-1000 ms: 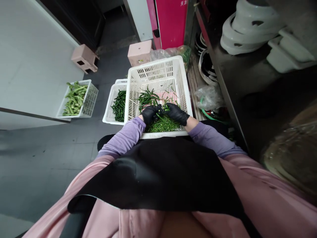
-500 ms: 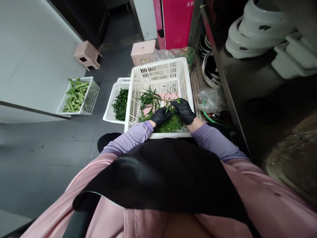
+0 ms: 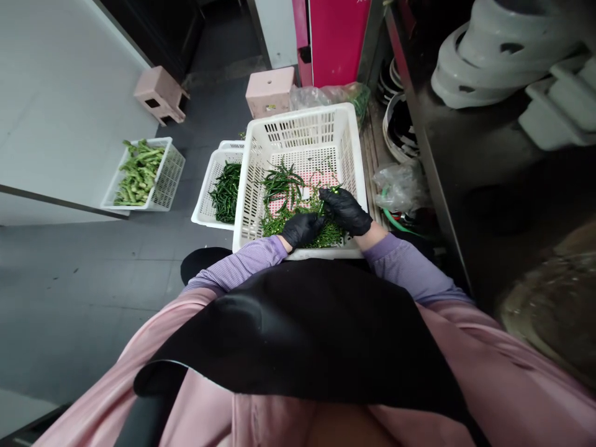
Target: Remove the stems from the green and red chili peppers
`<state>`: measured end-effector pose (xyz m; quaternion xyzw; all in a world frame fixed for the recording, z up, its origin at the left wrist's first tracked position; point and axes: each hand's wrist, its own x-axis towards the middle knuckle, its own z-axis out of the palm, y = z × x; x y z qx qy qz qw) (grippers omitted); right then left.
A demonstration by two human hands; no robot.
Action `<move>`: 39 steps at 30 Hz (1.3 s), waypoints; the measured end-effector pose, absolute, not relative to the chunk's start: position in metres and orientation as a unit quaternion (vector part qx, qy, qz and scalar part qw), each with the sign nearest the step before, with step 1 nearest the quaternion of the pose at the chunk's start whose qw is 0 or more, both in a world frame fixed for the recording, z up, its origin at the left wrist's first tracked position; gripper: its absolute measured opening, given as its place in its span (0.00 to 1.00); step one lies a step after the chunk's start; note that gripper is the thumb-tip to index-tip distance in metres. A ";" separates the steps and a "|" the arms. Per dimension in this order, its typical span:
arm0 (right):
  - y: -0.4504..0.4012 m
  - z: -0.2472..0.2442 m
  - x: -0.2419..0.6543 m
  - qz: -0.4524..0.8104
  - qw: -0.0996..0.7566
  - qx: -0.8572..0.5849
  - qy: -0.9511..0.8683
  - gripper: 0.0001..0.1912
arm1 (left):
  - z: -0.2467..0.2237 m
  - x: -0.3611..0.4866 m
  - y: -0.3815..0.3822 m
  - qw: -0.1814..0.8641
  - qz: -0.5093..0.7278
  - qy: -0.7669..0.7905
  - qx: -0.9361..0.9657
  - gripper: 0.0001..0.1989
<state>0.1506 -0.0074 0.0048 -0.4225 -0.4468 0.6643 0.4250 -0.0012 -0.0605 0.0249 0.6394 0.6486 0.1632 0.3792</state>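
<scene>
In the head view, a large white slotted basket [image 3: 242, 186] stands in front of my lap. My left hand [image 3: 302, 230], in a black glove, has its fingers closed at the near end of the basket; what it grips is mostly hidden. Beside it, my right hand [image 3: 345, 211], also black-gloved, is closed around green chili peppers [image 3: 337, 189] whose ends poke out at the fingertips. Both hands touch or nearly touch over a heap of thin green stems [image 3: 328, 238]. Farther in lies a loose bunch of dark green chili peppers [image 3: 283, 182].
A smaller white basket of green chilies [image 3: 226, 192] sits left of the big one. Another basket with pale green stalks [image 3: 139, 174] is near the wall. Pink stools [image 3: 270, 92] stand beyond. At right are a dark shelf edge [image 3: 435, 180] and a plastic bag [image 3: 400, 186].
My left hand has shifted slightly down and tucked closer under the right. The chili that showed between the hands is now mostly covered. The whole view has tilted slightly.
</scene>
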 end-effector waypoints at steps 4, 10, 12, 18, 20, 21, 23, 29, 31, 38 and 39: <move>-0.007 0.008 0.151 0.595 0.460 -0.457 -0.474 0.22 | 0.026 -0.007 -0.056 0.407 0.036 0.640 0.651 0.22; -0.002 0.010 0.153 0.698 0.467 -0.436 -0.324 0.18 | 0.035 -0.058 -0.017 0.282 0.026 0.671 0.685 0.22; -0.003 0.014 0.154 0.746 0.435 -0.417 -0.285 0.19 | 0.028 -0.073 0.004 0.248 0.013 0.726 0.641 0.12; -0.001 0.018 0.153 0.750 0.423 -0.402 -0.312 0.23 | -0.011 -0.085 0.044 0.293 0.006 0.761 0.579 0.05; 0.001 0.014 0.154 0.736 0.417 -0.421 -0.326 0.24 | -0.010 -0.088 0.046 0.297 0.024 0.765 0.571 0.05; 0.001 0.013 0.154 0.732 0.410 -0.430 -0.334 0.24 | -0.005 -0.090 0.045 0.308 0.054 0.765 0.562 0.07; 0.000 0.010 0.153 0.724 0.394 -0.440 -0.356 0.23 | 0.011 -0.093 0.041 0.362 0.153 0.748 0.535 0.12; -0.005 0.009 0.148 0.724 0.348 -0.397 -0.443 0.20 | 0.050 -0.059 0.020 0.568 0.272 0.580 0.517 0.13; -0.005 0.010 0.150 0.716 0.331 -0.388 -0.477 0.23 | 0.050 -0.045 0.015 0.542 0.268 0.588 0.537 0.12; -0.004 0.009 0.158 0.726 0.328 -0.438 -0.416 0.24 | 0.014 -0.074 0.020 0.241 0.133 0.738 0.616 0.07; -0.003 0.010 0.157 0.739 0.346 -0.440 -0.376 0.22 | 0.008 -0.079 0.022 0.235 0.089 0.753 0.608 0.08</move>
